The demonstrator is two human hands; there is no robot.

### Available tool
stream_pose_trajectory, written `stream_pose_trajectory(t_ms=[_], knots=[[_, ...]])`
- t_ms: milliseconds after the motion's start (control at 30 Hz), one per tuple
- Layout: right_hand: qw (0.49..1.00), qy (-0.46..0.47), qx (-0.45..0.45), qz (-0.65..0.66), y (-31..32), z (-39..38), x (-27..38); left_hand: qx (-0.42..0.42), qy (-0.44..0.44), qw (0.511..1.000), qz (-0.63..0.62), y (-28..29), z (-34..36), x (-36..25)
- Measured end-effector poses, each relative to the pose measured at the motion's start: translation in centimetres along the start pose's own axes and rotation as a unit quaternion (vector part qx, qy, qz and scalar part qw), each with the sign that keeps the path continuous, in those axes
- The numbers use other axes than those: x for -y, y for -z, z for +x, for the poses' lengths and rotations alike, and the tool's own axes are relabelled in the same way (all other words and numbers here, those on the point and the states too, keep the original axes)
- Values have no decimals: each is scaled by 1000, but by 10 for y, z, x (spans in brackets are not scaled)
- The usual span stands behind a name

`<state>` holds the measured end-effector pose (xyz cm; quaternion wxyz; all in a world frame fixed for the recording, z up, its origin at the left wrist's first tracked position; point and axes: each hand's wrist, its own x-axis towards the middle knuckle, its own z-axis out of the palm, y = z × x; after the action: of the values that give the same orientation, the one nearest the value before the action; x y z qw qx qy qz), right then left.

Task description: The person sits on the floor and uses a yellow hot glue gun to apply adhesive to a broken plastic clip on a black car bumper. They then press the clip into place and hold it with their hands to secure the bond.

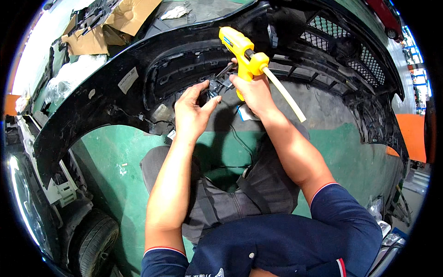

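My right hand (254, 94) grips a yellow glue gun (240, 51) with a long pale glue stick (284, 92) jutting from its back. My left hand (191, 108) has fingers curled at a small dark part with wires (213, 90), just left of the gun; the fine detail between the fingertips is hard to make out. Both hands are over the inner face of a large black car bumper (115, 87), which arches across the view. It has mesh grille panels (327, 30) at upper right. A dark cable (240, 141) hangs below the hands.
Cardboard (85, 41) and clear plastic wrap (69, 78) lie beyond the bumper at upper left. A tire (99, 242) and car parts are at lower left. An orange panel (410, 136) stands at the right. Beneath me is a green floor (106, 157). A red car (385, 16) shows at top right.
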<state>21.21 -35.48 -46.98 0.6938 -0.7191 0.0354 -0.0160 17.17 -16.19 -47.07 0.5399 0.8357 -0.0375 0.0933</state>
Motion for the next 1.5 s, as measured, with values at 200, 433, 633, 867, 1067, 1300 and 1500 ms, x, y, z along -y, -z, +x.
stream_pose_trajectory(t_ms=[200,433,633,867,1067,1300,1500], knots=[[1000,11,12,2,0,-3,-1,2,-26,1000,6,4,0,-4],[999,-28,34,-19,5,-9,4,16,-18,999,-21,10,-2,-6],[996,-27,64,-56,-1,-20,24,18,8,1000,-14,19,-4,-15],[995,50,19,-86,-9,-20,3,0,-15,1000,-15,17,-8,-19],[996,60,-1,-73,-10,-30,-1,-7,-27,1000,-11,11,-15,-20],[994,37,6,-104,5,-23,8,-8,-32,999,5,10,-9,-19],[985,51,142,-85,59,-63,36,-70,-61,996,15,15,-1,-8]])
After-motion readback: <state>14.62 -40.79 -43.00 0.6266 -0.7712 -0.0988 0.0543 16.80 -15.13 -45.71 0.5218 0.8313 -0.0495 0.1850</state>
